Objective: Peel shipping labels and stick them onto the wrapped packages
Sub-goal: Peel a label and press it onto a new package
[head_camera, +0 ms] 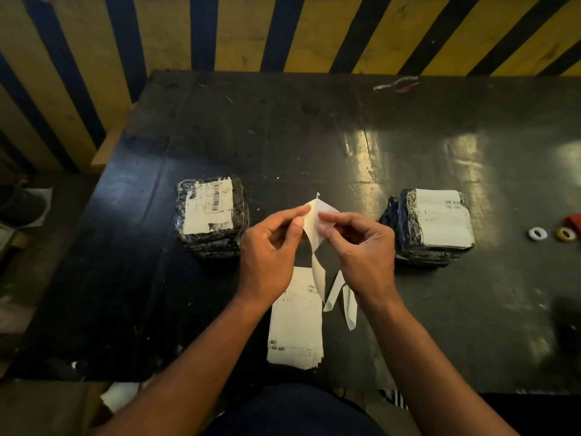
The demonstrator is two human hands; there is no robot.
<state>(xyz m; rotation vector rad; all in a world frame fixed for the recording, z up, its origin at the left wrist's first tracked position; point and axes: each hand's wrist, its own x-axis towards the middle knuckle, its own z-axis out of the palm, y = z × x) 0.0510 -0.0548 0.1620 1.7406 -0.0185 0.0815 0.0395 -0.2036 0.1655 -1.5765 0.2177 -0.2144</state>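
Mid-peel, head view: left hand (270, 247) and right hand (361, 247) both pinch one label (314, 225), splitting it from its backing. Wrapped packages left (210, 215) and right (437, 221) of the hands already carry labels. Label stack (295, 325) waits on the tabletop (314, 136) beneath the wrists, so more remains.

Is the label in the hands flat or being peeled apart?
Being peeled: the left hand and right hand pinch the label at its top, layers splitting.
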